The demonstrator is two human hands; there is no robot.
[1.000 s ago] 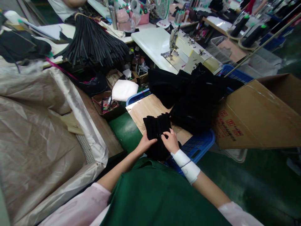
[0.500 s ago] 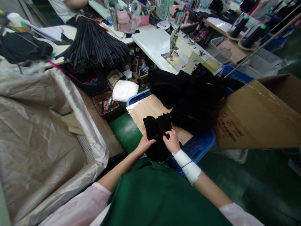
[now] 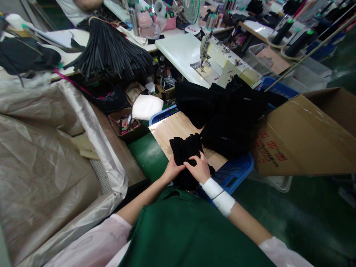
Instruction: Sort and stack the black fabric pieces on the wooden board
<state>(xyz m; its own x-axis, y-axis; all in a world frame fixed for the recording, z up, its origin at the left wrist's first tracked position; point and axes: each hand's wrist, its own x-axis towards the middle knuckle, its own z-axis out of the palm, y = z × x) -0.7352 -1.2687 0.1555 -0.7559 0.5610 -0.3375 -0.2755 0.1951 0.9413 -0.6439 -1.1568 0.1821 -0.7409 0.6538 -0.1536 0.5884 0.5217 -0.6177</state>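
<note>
Black fabric pieces (image 3: pixel 184 147), gathered in a stack, lie over a wooden board (image 3: pixel 161 129) in front of me. My left hand (image 3: pixel 172 170) grips the stack's left side, thumb on top and fingers hidden beneath. From the right, my right hand (image 3: pixel 199 168) pinches the same fabric, its thumb close to the left thumb. A white wrap covers my right wrist. Under the board stands a blue basket (image 3: pixel 244 167). A large heap of black fabric (image 3: pixel 228 115) rests at the board's far right side.
A cardboard box (image 3: pixel 303 137) tilts at the right. On the left is a cloth-lined bin (image 3: pixel 111 159). Behind are a sewing machine (image 3: pixel 205 55), a bundle of black strips (image 3: pixel 111 52) and a white cushion-like item (image 3: pixel 147 106). Another person's arm (image 3: pixel 89 3) shows at top left.
My right hand has moved left across the fabric, bringing its thumb near my left thumb. My left hand keeps its place on the stack.
</note>
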